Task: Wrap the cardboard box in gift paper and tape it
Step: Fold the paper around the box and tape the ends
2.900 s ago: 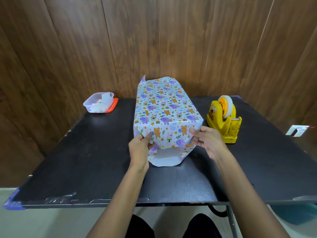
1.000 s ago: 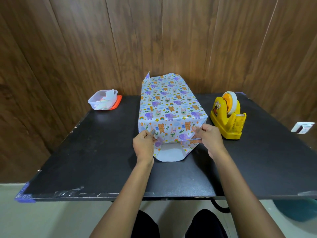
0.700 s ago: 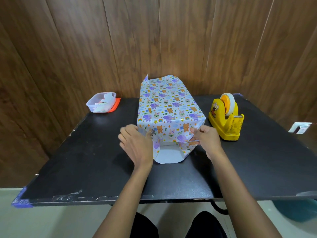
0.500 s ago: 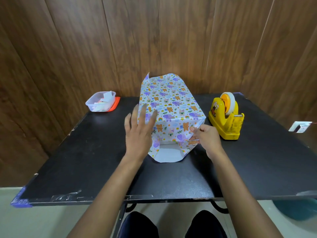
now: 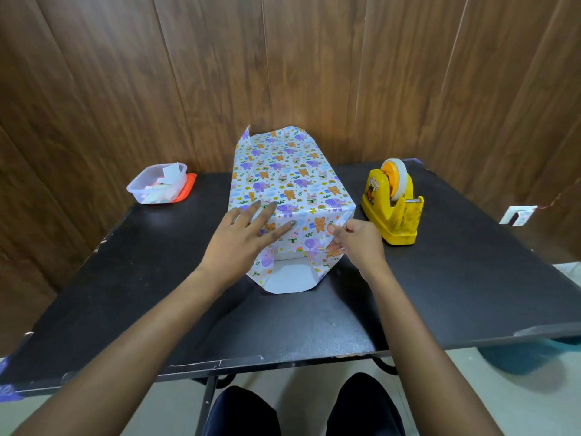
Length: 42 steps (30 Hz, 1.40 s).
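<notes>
The cardboard box in white gift paper with animals (image 5: 289,184) sits in the middle of the black table (image 5: 151,278). Its long side points away from the person, and the open end faces the hands. The left hand (image 5: 248,237) lies flat on the near top corner, fingers spread. The right hand (image 5: 356,240) pinches the right side flap (image 5: 328,251). The yellow tape holder (image 5: 391,206) stands nearest the right hand.

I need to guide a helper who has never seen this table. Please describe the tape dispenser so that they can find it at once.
On the black table by the wooden wall, a box in animal-print paper stands in the middle. Right of that box sits the tape dispenser. It alone is bright yellow, with a white tape roll on an orange hub.
</notes>
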Available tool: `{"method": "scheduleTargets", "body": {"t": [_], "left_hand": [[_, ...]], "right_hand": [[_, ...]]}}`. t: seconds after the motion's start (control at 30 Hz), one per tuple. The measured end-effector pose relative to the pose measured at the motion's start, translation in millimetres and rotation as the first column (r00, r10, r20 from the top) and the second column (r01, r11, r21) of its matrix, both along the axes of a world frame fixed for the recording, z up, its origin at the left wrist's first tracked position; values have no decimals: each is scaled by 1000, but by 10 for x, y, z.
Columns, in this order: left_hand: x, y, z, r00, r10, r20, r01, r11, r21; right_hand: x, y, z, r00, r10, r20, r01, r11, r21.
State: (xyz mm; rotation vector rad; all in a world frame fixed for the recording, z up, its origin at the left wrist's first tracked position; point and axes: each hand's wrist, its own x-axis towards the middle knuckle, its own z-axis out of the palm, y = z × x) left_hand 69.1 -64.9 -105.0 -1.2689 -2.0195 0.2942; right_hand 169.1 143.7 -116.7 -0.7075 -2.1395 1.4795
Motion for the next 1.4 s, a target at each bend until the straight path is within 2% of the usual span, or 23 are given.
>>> {"method": "scheduleTargets", "body": {"t": [0.4, 0.47, 0.53, 0.57, 0.63, 0.7, 0.77, 0.83, 0.97, 1.13, 1.27, 1.4], "left_hand": [[-71, -20, 0, 999, -17, -29, 14, 994, -110], [-71, -23, 2, 1000, -25, -15, 23, 994, -111], [-61, -24, 12, 1000, -20, -2, 20, 994, -111], [-58, -24, 13, 1000, -18, 5, 18, 994, -112], [-50, -23, 16, 1000, -16, 24, 19, 993, -116], [-42, -24, 28, 999, -17, 35, 21, 993, -118], [-36, -23, 37, 999, -20, 44, 26, 992, -122], [-31, -26, 43, 999, -16, 52, 22, 992, -124], [-29, -30, 49, 998, -12, 62, 20, 991, -130], [-56, -24, 15, 997, 0, 74, 10, 991, -133], [-95, -28, -14, 998, 8, 64, 1, 992, -129], [-95, -19, -42, 999, 12, 49, -6, 994, -111]], "right_hand": [[60, 87, -58, 982, -163, 98, 135, 959, 248], [128, 147, 52, 990, -134, 42, 123, 971, 204], [213, 258, 211, 982, -163, -91, 176, 970, 170], [248, 335, 292, 964, -228, -135, 253, 944, 210], [294, 545, 429, 915, -383, -126, 401, 833, 381], [271, 783, 509, 889, -457, 29, 382, 775, 504], [228, 984, 563, 875, -423, 238, 283, 843, 457], [221, 1084, 631, 884, -334, 327, 214, 911, 352], [219, 1167, 760, 908, -309, 284, 274, 949, 155], [203, 1202, 809, 926, -292, 238, 327, 937, -120], [225, 1202, 870, 934, -329, 141, 348, 927, -142], [345, 1192, 644, 920, -331, 211, 363, 922, -132]]}}
